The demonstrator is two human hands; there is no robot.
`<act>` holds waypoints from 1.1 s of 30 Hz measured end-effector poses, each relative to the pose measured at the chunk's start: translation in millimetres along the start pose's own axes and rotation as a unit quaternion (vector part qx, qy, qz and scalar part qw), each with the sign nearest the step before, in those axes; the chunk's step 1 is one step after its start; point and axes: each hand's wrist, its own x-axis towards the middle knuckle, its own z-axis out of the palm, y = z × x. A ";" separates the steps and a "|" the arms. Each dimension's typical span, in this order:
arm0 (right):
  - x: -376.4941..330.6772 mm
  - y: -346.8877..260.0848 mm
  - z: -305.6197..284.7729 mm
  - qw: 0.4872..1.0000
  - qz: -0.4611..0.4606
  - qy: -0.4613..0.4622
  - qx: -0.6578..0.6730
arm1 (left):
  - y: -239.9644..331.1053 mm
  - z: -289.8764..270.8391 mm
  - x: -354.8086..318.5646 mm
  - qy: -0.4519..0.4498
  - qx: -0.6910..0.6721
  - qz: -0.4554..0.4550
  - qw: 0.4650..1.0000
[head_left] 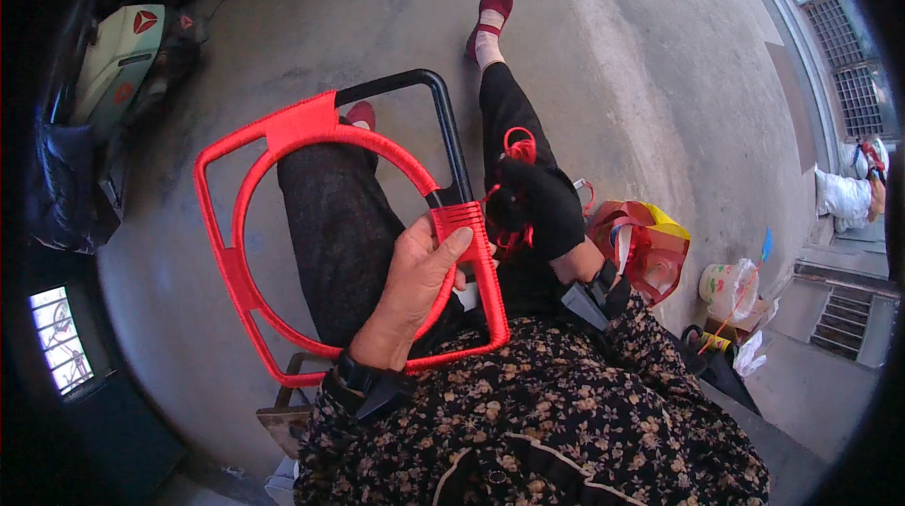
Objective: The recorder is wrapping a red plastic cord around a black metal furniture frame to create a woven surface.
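Observation:
A square frame (304,121) with a ring inside it lies tilted over my lap. Red cord is wound tightly over most of it, while its far right corner and part of the right bar show bare black. My left hand (415,265) grips the right side of the frame, thumb pressed on the red winding. Just right of the frame is my right hand (545,209), in a black glove and closed around a bundle of loose red cord (518,143). Loops stick out above and below the glove. A strand reaches toward the frame's right bar. The gloved fingertips are hard to make out.
Right of my legs stands a red and yellow bag (650,247). Beyond it are a white bucket (724,289) and a cardboard box (754,317) by the wall. A pale scooter (123,63) stands at the far left, on the concrete floor (622,119).

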 end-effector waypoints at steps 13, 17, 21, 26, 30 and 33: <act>-15.9 -21.1 8.7 0.940 0.052 -0.089 -0.325 | -14.3 -6.1 5.5 0.157 -0.046 0.094 0.982; -23.3 -29.4 13.3 0.934 0.055 -0.080 -0.344 | -19.8 -16.2 5.5 0.121 -0.028 0.099 0.987; -33.0 -36.3 12.9 0.920 0.068 -0.047 -0.383 | -14.2 -9.6 2.2 0.106 -0.011 0.076 0.991; -23.6 7.7 3.3 0.974 0.060 -0.089 -0.200 | -23.4 -11.4 1.0 0.143 -0.011 0.084 0.986; -6.2 11.1 -14.5 0.979 0.104 -0.081 -0.154 | -23.0 -12.0 7.8 0.153 -0.020 0.101 0.983; -13.6 7.1 -36.9 0.982 0.068 0.045 0.171 | -15.3 -4.8 9.0 0.163 -0.039 0.083 0.982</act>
